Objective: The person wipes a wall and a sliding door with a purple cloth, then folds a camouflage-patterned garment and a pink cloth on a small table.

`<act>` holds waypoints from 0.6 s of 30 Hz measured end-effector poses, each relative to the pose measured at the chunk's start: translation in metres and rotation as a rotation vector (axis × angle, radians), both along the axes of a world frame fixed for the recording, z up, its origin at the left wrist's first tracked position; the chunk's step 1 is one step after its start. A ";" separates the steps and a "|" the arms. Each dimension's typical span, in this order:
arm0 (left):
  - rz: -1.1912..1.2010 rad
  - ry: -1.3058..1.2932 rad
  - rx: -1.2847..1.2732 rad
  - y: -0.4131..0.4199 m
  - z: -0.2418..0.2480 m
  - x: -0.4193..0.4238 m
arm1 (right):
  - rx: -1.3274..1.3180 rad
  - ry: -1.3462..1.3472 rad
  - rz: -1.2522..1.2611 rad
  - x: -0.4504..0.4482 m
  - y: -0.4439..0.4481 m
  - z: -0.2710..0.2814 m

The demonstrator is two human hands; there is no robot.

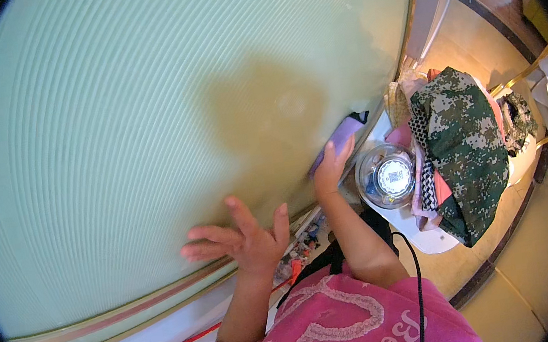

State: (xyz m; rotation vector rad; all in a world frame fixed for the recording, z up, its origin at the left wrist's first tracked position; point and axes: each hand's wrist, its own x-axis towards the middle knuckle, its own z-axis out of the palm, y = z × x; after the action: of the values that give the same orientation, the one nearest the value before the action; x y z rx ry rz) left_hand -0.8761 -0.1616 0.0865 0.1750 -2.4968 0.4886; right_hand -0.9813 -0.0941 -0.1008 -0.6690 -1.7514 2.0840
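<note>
My right hand [333, 166] grips a purple pad-like piece [339, 140] with a black end. The pad lies against the right edge of a ribbed, pale green translucent panel [118, 113]. Whether the pad is cloth or sponge cannot be made out. Over the near edge of the panel, my left hand [252, 240] is empty, with its fingers spread apart. It is unclear whether its fingertips touch the surface. A brownish shadow or reflection covers the middle of the panel.
Beside my right forearm, a clear round container [370, 179] with a printed white label stands on a white seat [431, 241]. Piled there is camouflage fabric [471, 147] with other clothes. Gold-coloured chair legs [524, 73] stand beyond. A black cord [417, 281] hangs before my shirt.
</note>
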 end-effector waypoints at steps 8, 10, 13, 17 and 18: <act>-0.059 -0.005 0.002 0.013 0.004 -0.014 | -0.325 -0.228 -0.012 -0.017 0.004 -0.026; -0.063 -0.040 0.037 0.017 0.006 -0.013 | -0.158 -0.214 0.011 0.007 -0.010 0.033; -0.081 -0.135 0.106 0.022 0.016 -0.008 | -0.016 0.072 0.037 0.041 -0.028 0.094; -0.260 -0.115 0.246 0.021 0.031 0.006 | 0.175 0.493 0.048 0.051 -0.033 0.139; -0.331 -0.078 0.293 0.018 0.032 0.010 | 0.235 0.592 0.053 0.052 -0.032 0.148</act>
State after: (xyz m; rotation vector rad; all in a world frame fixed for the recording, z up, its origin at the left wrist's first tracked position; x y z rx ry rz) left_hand -0.8661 -0.1432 0.1187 -0.1474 -2.5939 -0.0067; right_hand -0.9288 -0.1262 0.0474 0.0658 -1.6250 1.8092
